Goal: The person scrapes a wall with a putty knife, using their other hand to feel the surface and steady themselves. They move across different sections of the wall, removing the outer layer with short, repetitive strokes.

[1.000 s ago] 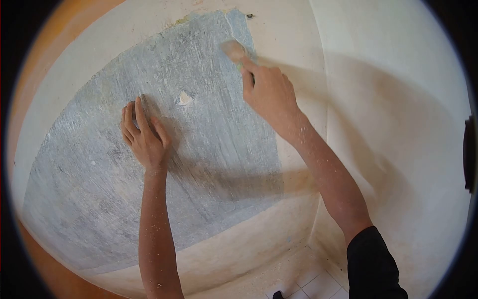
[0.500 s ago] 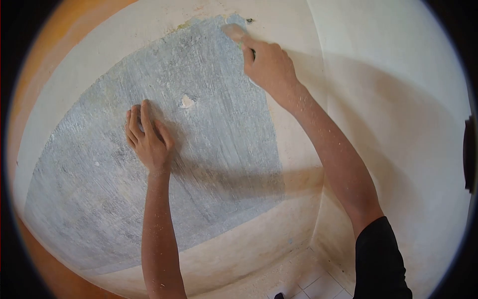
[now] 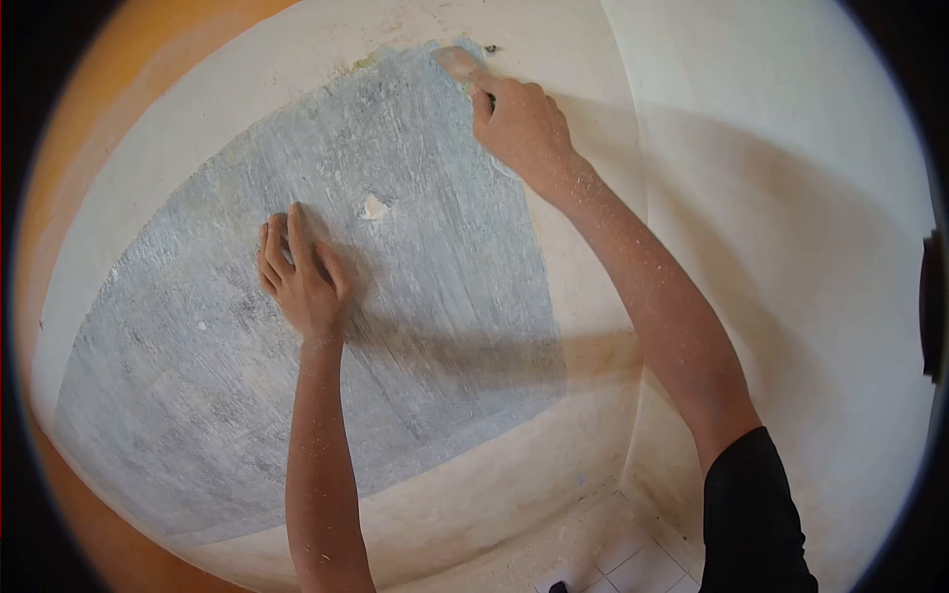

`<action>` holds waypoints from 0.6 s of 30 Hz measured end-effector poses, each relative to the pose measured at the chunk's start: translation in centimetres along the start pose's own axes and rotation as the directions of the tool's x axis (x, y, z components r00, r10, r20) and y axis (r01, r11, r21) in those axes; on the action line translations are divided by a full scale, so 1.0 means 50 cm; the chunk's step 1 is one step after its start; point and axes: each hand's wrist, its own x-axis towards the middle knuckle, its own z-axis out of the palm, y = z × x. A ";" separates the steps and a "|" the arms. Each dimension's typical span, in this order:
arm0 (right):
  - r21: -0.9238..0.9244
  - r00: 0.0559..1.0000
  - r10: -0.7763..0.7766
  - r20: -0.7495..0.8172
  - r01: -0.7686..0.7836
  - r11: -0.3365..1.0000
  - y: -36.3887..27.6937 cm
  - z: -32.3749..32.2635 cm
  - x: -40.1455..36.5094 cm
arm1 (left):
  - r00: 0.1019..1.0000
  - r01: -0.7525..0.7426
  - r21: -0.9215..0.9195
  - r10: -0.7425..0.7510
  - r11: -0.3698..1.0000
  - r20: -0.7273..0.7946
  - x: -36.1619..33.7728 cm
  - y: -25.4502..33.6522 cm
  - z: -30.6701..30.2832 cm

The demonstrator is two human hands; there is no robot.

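A grey, scratched patch (image 3: 425, 267) covers much of the cream wall (image 3: 583, 267). My left hand (image 3: 304, 282) rests against the patch with its fingers spread, holding nothing. Near the patch's top right corner, my right hand (image 3: 524, 124) is closed round a scraper (image 3: 456, 63). The scraper's blade lies flat-looking at the patch's upper edge; its handle is mostly hidden in my fingers. A small pale chip (image 3: 374, 207) shows in the grey to the right of my left hand.
A small dark hole (image 3: 491, 48) is in the wall above my right hand. An orange band (image 3: 109, 119) runs along the left. Another wall (image 3: 771, 198) meets this one at the right. Floor tiles (image 3: 643, 575) show below, and a dark object (image 3: 929, 306) stands at the right edge.
My right hand and the scraper have shifted slightly left along the upper edge of the patch. My left hand stays spread on the wall, and the view has moved a little.
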 end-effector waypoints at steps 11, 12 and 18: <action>0.003 0.998 -0.060 0.021 0.060 0.998 -0.033 0.011 -0.011 | 1.000 0.009 0.007 -0.009 1.000 -0.007 -0.002 -0.001 -0.002; 0.021 0.999 -0.049 -0.005 0.049 0.999 -0.039 0.008 0.005 | 1.000 0.006 0.000 -0.006 1.000 -0.006 0.001 -0.002 -0.002; 0.024 0.999 0.021 0.037 -0.022 0.999 -0.058 0.000 -0.002 | 1.000 -0.002 -0.003 0.002 1.000 -0.004 -0.001 -0.005 0.000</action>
